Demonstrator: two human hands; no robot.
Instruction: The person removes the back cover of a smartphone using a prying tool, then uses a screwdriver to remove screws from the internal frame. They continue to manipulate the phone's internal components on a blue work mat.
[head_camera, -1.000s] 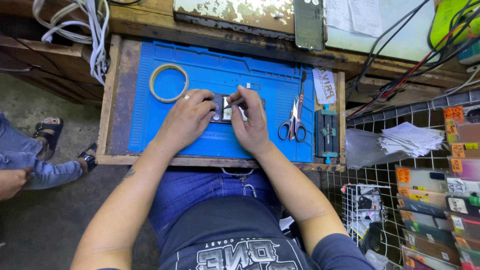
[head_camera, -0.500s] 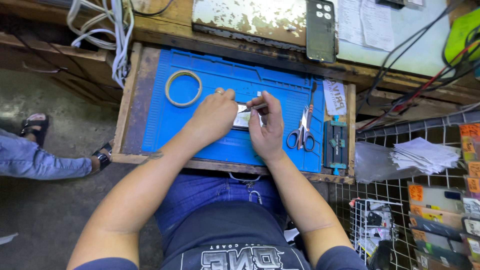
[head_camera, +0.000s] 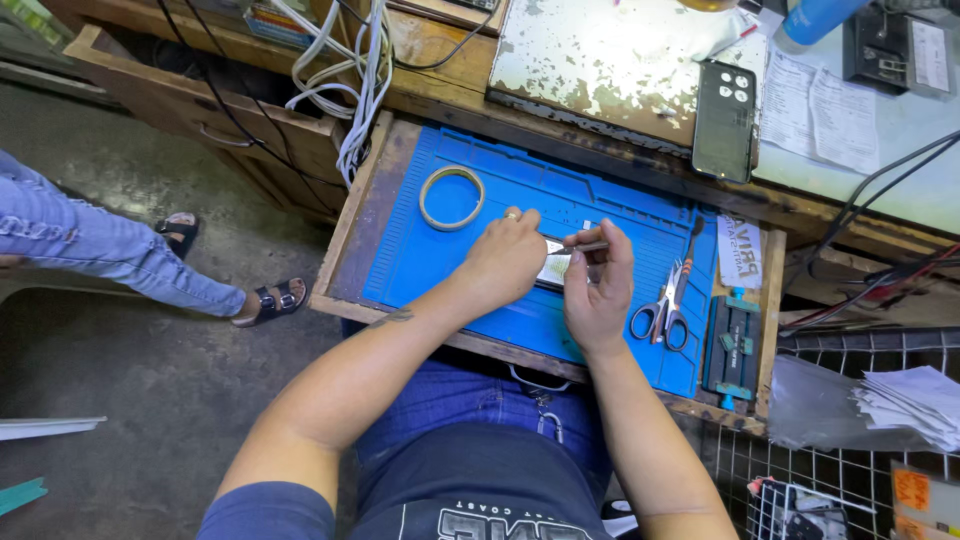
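Your left hand (head_camera: 505, 262) presses down on a small flat silver part (head_camera: 553, 270) on the blue mat (head_camera: 430, 255) in the open wooden drawer (head_camera: 362, 190); your right hand (head_camera: 598, 285) pinches a thin metal tool (head_camera: 575, 245) whose tip meets that part. A tape ring (head_camera: 451, 197) lies left of your hands, scissors (head_camera: 664, 310) just right, a white printed label (head_camera: 739, 250) beyond them. A dark phone (head_camera: 724, 121) rests on the bench above.

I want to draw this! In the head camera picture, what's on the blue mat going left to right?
Tape ring → left hand → right hand → scissors → dark clamp holder.
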